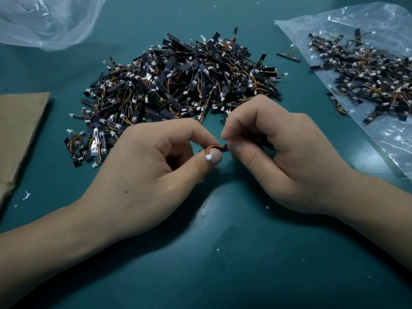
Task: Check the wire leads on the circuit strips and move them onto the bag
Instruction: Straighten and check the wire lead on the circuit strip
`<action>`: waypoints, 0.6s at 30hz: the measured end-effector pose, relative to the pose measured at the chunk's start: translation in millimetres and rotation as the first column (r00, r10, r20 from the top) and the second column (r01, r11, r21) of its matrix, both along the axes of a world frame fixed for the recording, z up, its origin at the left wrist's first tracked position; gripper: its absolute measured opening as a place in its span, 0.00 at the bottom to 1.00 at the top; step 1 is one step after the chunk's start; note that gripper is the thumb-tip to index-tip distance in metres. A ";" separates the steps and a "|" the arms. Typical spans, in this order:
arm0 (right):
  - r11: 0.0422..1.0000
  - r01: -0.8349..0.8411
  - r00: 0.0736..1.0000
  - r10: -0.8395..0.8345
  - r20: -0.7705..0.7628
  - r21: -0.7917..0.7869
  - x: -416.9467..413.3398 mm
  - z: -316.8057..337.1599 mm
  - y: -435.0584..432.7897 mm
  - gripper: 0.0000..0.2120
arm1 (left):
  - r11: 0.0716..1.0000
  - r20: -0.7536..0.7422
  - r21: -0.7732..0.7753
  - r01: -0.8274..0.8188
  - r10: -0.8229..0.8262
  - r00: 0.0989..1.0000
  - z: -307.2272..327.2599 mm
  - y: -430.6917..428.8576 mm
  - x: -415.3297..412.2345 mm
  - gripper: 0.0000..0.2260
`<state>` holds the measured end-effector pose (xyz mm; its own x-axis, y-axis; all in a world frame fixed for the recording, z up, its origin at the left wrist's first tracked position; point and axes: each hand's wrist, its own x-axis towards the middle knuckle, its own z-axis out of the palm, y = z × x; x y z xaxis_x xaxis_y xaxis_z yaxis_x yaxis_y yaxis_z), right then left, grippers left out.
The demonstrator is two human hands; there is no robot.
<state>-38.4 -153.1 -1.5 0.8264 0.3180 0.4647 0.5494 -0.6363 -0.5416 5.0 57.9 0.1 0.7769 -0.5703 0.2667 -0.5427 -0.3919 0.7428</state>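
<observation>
Circuit strip [223,149] under check, held between both hands just above the table [223,268], in front of the big pile of strips [178,85]. The left hand [151,166] pinches the wire lead [210,149] between thumb and forefinger, the tips nearly closed on it. The lead's red, yellow and dark strands arch over the thumb, and the white plug [209,157] at its end lies on the thumbnail. The right hand [285,157] pinches the dark strip from the other side, thumb below and forefinger curled on top. The other fingers of both hands are folded in toward the palms. The two sets of fingertips sit just beside each other.

Hidden or unclear: I see only a short dark end of the strip between the fingertips. The rest disappears behind the right thumb and fingers, and I cannot tell whether more than one strip sits in that hand. The joints where the lead meets the strip are too small and dark for me to make out.

Surroundings: the clear bag [388,141] lies at the right, well apart from the hands, with a smaller heap of strips [367,79] on it; the frame cuts off its right side. One stray strip [288,57] lies on the table between pile and bag. A second clear bag [44,21] sits at the upper left and a sheet of cardboard [20,134] at the left edge, both cut off.
</observation>
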 end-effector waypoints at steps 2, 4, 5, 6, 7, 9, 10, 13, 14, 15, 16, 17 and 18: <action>0.997 -0.030 0.997 0.035 -0.061 0.074 -3.2 1.4 6.0 0.12 | 1.000 -0.012 -0.014 0.006 -0.006 1.000 1.1 -0.3 -0.4 0.09; 0.988 -0.056 0.995 0.067 -0.078 0.142 -7.6 1.9 15.1 0.05 | 1.000 -0.005 0.015 0.014 -0.014 1.000 2.0 -1.0 -0.7 0.11; 0.987 -0.052 0.995 0.065 -0.078 0.155 -8.9 2.8 18.2 0.04 | 1.000 0.003 0.025 0.013 -0.013 1.000 2.2 -1.4 -0.9 0.11; 0.984 -0.041 0.995 0.057 -0.087 0.176 -9.6 3.0 18.1 0.06 | 1.000 0.008 0.023 0.010 -0.010 1.000 2.4 -1.5 -1.1 0.11; 0.983 -0.016 0.993 0.037 -0.110 0.183 -9.0 4.6 17.1 0.08 | 1.000 0.010 0.008 0.004 -0.004 1.000 2.5 -1.9 -1.1 0.11; 0.995 0.030 0.988 -0.015 -0.154 0.097 -4.5 6.1 8.4 0.06 | 0.999 0.001 -0.039 -0.005 0.005 1.000 2.5 -2.6 -0.8 0.11; 0.999 0.036 0.984 -0.030 -0.175 0.030 -1.8 6.2 3.6 0.02 | 0.998 -0.005 -0.056 -0.008 0.008 1.000 2.7 -3.1 -0.8 0.11; 0.998 0.011 0.984 -0.021 -0.179 -0.055 1.3 3.2 -1.6 0.11 | 0.997 -0.044 -0.078 0.014 -0.017 0.999 2.7 -2.6 -0.6 0.12; 0.999 -0.008 0.985 0.002 -0.172 -0.034 1.0 2.9 -0.3 0.12 | 0.996 -0.065 -0.078 0.043 -0.048 0.997 3.4 -1.7 -0.9 0.12; 1.000 -0.019 0.985 0.017 -0.170 -0.007 0.8 3.5 0.1 0.12 | 0.994 -0.083 -0.069 0.083 -0.089 0.993 4.2 -0.7 -1.2 0.12; 0.999 -0.023 0.984 0.029 -0.178 0.033 0.4 3.1 -0.2 0.11 | 0.991 -0.090 -0.051 0.120 -0.124 0.988 4.8 0.2 -1.6 0.12; 0.997 -0.020 0.981 0.034 -0.193 0.071 0.3 3.3 -0.9 0.11 | 0.990 -0.082 -0.027 0.140 -0.142 0.986 5.1 0.7 -1.8 0.11; 0.995 -0.020 0.977 0.040 -0.209 0.096 0.6 3.8 -1.5 0.11 | 0.990 -0.064 -0.002 0.143 -0.143 0.988 5.3 1.1 -1.7 0.11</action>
<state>-37.8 -154.6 2.3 0.8994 0.3080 0.3104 0.4352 -0.5631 -0.7025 3.3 59.0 5.4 0.7030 -0.6770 0.2179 -0.5447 -0.3155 0.7770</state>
